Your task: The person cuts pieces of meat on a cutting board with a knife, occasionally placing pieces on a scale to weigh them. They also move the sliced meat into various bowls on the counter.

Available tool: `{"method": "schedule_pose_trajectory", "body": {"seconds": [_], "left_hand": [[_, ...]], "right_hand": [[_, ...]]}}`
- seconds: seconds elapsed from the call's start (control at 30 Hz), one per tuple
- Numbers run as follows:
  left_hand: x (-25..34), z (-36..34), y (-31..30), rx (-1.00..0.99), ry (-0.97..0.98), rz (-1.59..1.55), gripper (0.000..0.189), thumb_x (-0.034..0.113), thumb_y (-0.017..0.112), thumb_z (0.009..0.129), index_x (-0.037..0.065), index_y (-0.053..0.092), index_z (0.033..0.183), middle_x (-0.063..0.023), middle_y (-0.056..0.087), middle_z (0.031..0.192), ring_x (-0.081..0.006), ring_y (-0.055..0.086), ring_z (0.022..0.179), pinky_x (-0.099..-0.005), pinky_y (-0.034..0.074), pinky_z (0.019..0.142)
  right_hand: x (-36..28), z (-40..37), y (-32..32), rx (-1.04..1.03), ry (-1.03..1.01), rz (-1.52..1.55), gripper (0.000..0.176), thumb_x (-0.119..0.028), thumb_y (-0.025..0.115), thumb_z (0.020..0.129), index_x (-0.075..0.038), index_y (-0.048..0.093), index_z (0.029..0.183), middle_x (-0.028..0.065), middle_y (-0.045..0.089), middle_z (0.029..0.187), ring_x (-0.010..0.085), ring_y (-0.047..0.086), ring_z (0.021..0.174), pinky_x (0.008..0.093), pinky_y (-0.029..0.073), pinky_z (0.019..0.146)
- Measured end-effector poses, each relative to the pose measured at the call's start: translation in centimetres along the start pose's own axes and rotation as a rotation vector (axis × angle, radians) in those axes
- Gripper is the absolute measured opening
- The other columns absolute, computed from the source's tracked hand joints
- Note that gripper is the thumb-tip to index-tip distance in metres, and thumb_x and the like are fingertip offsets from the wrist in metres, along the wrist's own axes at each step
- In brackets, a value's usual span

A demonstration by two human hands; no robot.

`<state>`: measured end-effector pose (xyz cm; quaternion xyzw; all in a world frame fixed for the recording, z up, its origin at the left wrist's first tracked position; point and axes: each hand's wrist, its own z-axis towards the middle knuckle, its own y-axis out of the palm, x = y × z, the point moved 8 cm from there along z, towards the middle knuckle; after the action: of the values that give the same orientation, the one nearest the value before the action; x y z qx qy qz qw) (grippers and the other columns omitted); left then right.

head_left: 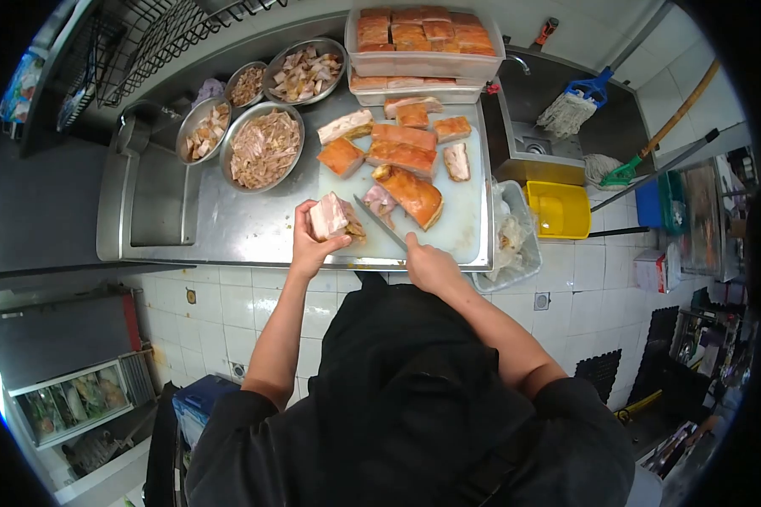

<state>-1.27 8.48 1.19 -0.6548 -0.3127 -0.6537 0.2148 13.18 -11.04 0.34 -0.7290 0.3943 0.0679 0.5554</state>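
Plainly, the left hand (311, 245) was closed around a chunk of meat (328, 216), lifting it at the near left corner of the white cutting board (469, 232). The chunk's pale cut face was turned up and its long axis ran roughly away from the person. The fingers covered its lower side. The right hand (429, 266) was clenched on a knife (379, 221) at the board's near edge. The blade ran from the fist up and to the left, its tip pointing towards the held chunk. The handle was hidden inside the fist, and the tip was hard to make out against a small scrap (380, 201) beside it. Just beyond the blade lay a large orange-skinned slab (410, 194), angled across the board. Steel bowls (265, 148) of chopped meat stood on the worktop (228, 224) to the left, and stacked tubs (423, 51) of slabs stood behind the board.
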Motion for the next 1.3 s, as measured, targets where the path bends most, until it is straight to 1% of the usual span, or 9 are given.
{"method": "schedule_pose_trajectory", "body": {"seconds": [0.13, 0.27, 0.37, 0.53, 0.73, 0.77, 0.83, 0.93, 1.3], "left_hand": [[-1.0, 0.0, -0.4, 0.279, -0.087, -0.336, 0.063, 0.011, 0.076, 0.083, 0.01, 0.043, 0.137, -0.0114, 0.056, 0.131, -0.0228, 0.057, 0.12, -0.042, 0.052, 0.099], [8.2, 1.4, 3.8, 0.019, -0.269, -0.934, 0.055, 0.046, 0.058, 0.09, 0.011, 0.055, 0.133, -0.0152, 0.06, 0.131, -0.0321, 0.06, 0.117, -0.0538, 0.05, 0.092], [20.3, 4.8, 3.9, -0.127, -0.028, -0.767, 0.059, 0.045, 0.06, 0.087, 0.007, 0.055, 0.131, -0.0146, 0.062, 0.126, -0.0335, 0.062, 0.112, -0.0519, 0.052, 0.095], [50.7, 7.3, 8.0, -0.278, 0.966, 0.02, 0.062, 0.046, 0.061, 0.09, -0.004, 0.055, 0.126, -0.019, 0.063, 0.127, -0.0257, 0.065, 0.112, -0.0382, 0.051, 0.1], [72.3, 17.3, 17.4, -0.169, 1.061, 0.402, 0.05, 0.026, 0.069, 0.095, -0.004, 0.053, 0.13, -0.014, 0.066, 0.119, -0.0218, 0.068, 0.105, -0.0374, 0.058, 0.089], [73.0, 17.3, 18.9, -0.014, 1.041, 0.406, 0.028, 0.017, 0.074, 0.089, -0.003, 0.072, 0.109, -0.0134, 0.074, 0.096, -0.0161, 0.069, 0.081, -0.0288, 0.056, 0.066], [74.8, 20.2, 21.9, -0.079, 1.034, 0.481, 0.018, 0.017, 0.074, 0.089, 0.0, 0.076, 0.097, -0.0087, 0.073, 0.082, -0.0144, 0.065, 0.064, -0.0301, 0.053, 0.056], [73.8, 20.4, 25.1, -0.088, 0.723, 0.76, 0.017, 0.018, 0.072, 0.09, 0.003, 0.078, 0.093, -0.0067, 0.073, 0.083, -0.0134, 0.064, 0.063, -0.0292, 0.051, 0.053], [74.0, 23.5, 26.9, -0.002, 0.576, 1.22, 0.036, 0.045, 0.075, 0.087, 0.012, 0.077, 0.1, -0.0059, 0.064, 0.078, -0.0202, 0.063, 0.073, -0.0428, 0.054, 0.061]], "right_hand": [[0.6, 0.5, 0.6, -0.006, 0.018, 0.034, 0.026, -0.012, 0.053, 0.091, 0.0, 0.046, 0.113, 0.027, 0.07, 0.089, 0.0457, 0.069, 0.084, 0.0578, 0.052, 0.075], [1.4, 1.3, 1.4, -0.025, -0.041, 0.079, 0.035, -0.015, 0.045, 0.093, 0.006, 0.047, 0.122, 0.0309, 0.068, 0.089, 0.0491, 0.067, 0.085, 0.0587, 0.051, 0.076], [0.7, 1.4, 0.6, -0.038, -0.069, 0.053, 0.036, -0.014, 0.045, 0.093, 0.008, 0.047, 0.121, 0.031, 0.069, 0.087, 0.0483, 0.068, 0.084, 0.0587, 0.052, 0.076], [0.4, 1.7, 0.0, -0.068, -0.07, 0.042, 0.026, -0.013, 0.045, 0.093, 0.007, 0.048, 0.111, 0.0342, 0.068, 0.09, 0.0493, 0.068, 0.088, 0.0573, 0.052, 0.079], [0.9, 1.6, 0.0, -0.116, 0.032, 0.079, 0.028, -0.013, 0.046, 0.092, 0.004, 0.049, 0.114, 0.0329, 0.069, 0.101, 0.0488, 0.069, 0.097, 0.0566, 0.053, 0.086], [0.8, 1.3, -0.3, -0.113, 0.035, 0.081, 0.028, -0.013, 0.046, 0.092, 0.004, 0.049, 0.114, 0.0329, 0.069, 0.101, 0.0488, 0.069, 0.097, 0.0566, 0.053, 0.086], [0.2, 0.8, -1.0, -0.096, 0.033, 0.083, 0.027, -0.015, 0.047, 0.092, 0.003, 0.05, 0.113, 0.0323, 0.07, 0.1, 0.0474, 0.069, 0.096, 0.0565, 0.053, 0.085], [0.9, 1.4, -0.1, -0.088, 0.038, 0.083, 0.027, -0.016, 0.048, 0.093, 0.003, 0.049, 0.112, 0.0318, 0.07, 0.099, 0.046, 0.07, 0.097, 0.0566, 0.053, 0.083], [0.2, 0.1, -1.9, -0.101, 0.023, 0.115, 0.026, -0.016, 0.05, 0.093, 0.003, 0.049, 0.11, 0.0292, 0.071, 0.095, 0.0457, 0.07, 0.094, 0.0561, 0.053, 0.082]]}}
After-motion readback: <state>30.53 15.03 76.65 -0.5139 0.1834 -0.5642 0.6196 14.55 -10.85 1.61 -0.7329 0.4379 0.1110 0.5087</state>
